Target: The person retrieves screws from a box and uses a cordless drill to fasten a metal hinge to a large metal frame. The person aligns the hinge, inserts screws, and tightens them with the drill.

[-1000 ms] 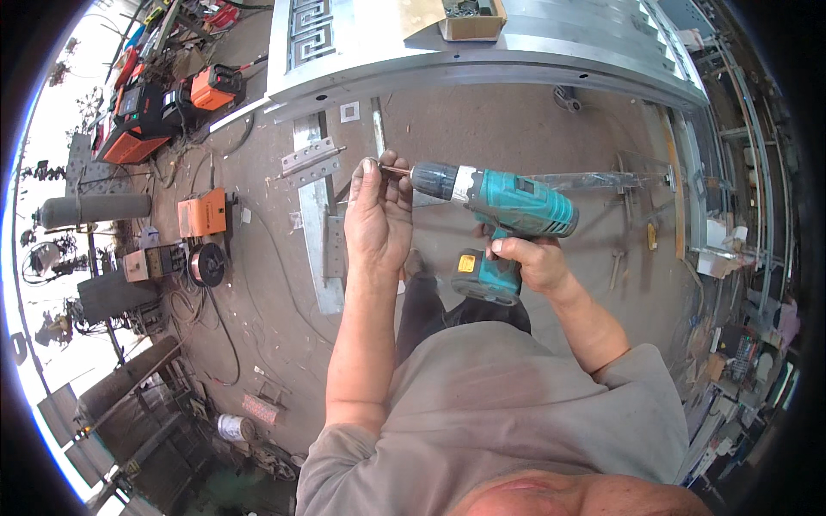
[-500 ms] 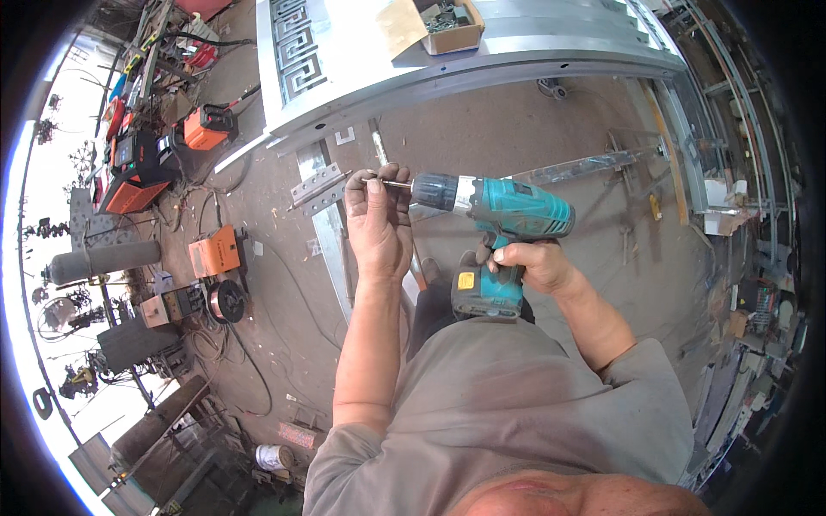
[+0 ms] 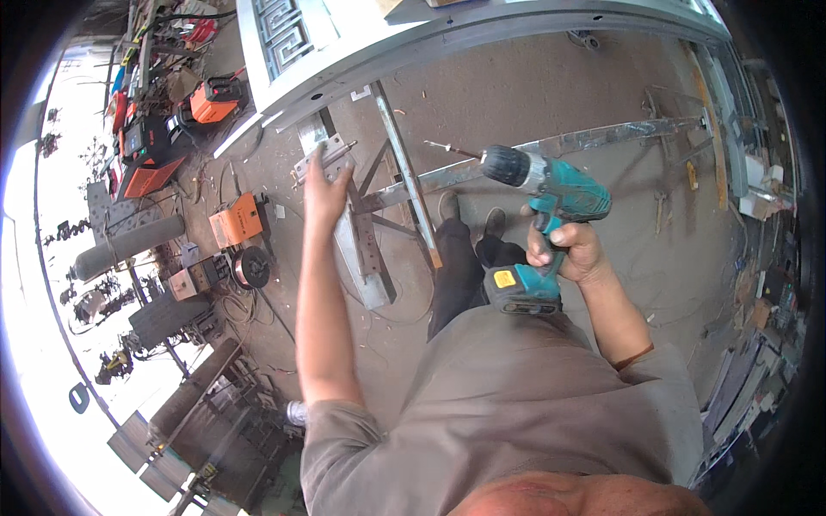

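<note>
Fingers of the left hand (image 3: pixel 325 199) stand spread at the perforated hinge (image 3: pixel 336 149), near the metal panel (image 3: pixel 357 72); contact cannot be confirmed. Hinge: probably stiff; grasp plate edges. Open room separates slanted bar (image 3: pixel 401 159) from drill bit (image 3: pixel 456 150). Drill (image 3: pixel 578 191), probably heavy: handle gripped by right hand (image 3: pixel 571 248).

Strong light from the left, overexposed to white; floor (image 3: pixel 525 90) moderately lit. Glare pales the metal panel (image 3: pixel 357 39). Slight motion blur softens the left hand (image 3: pixel 325 196). Fisheye distortion curves the periphery, which darkens to black.
</note>
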`<action>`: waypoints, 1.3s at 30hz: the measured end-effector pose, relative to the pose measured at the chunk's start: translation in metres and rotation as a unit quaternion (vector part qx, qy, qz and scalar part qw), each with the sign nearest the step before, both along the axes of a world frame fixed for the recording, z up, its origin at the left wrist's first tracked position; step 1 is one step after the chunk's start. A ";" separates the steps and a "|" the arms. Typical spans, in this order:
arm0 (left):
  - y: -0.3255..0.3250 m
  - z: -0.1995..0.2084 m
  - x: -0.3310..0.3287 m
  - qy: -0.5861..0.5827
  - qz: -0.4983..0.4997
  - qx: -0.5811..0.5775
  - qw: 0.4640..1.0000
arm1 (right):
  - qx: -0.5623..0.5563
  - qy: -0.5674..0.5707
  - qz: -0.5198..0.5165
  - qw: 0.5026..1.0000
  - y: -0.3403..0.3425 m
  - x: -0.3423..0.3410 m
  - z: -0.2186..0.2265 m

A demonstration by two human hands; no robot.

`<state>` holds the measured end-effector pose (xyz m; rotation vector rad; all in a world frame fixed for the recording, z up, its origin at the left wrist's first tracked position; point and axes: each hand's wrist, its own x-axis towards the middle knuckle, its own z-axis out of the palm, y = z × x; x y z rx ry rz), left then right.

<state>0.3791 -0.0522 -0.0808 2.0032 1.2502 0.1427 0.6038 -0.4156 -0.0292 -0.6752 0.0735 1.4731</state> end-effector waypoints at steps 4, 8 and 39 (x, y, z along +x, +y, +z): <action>0.107 -0.098 -0.051 0.282 -0.138 0.135 0.940 | 0.005 0.015 -0.033 0.999 -0.001 0.005 -0.012; 0.154 -0.126 -0.059 0.257 -0.215 0.021 0.942 | -0.026 -0.006 -0.081 0.996 0.005 0.002 -0.016; 0.093 -0.088 0.000 -0.137 0.038 -0.481 0.865 | -0.027 0.049 -0.225 0.973 -0.057 -0.060 -0.071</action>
